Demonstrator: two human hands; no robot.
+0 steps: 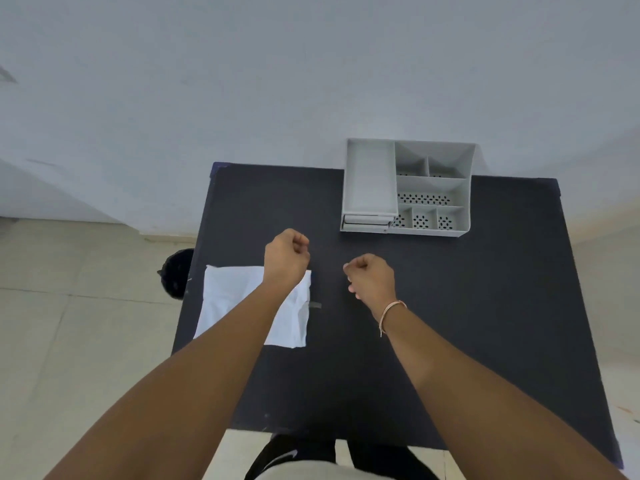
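Note:
My left hand (285, 258) hovers over the black table (450, 306), fingers curled into a fist with nothing visible in it. My right hand (371, 277) is a little to the right, also curled with nothing visible in it, a thin bracelet on its wrist. A white cloth (228, 299) lies flat on the table's left side, partly under my left forearm. A grey plastic organizer (407, 187) with several empty compartments stands at the table's far right.
A small grey strip of tape (315, 305) lies just right of the cloth. A dark round object (175, 271) sits on the tiled floor beside the table's left edge. A pale wall rises behind the table.

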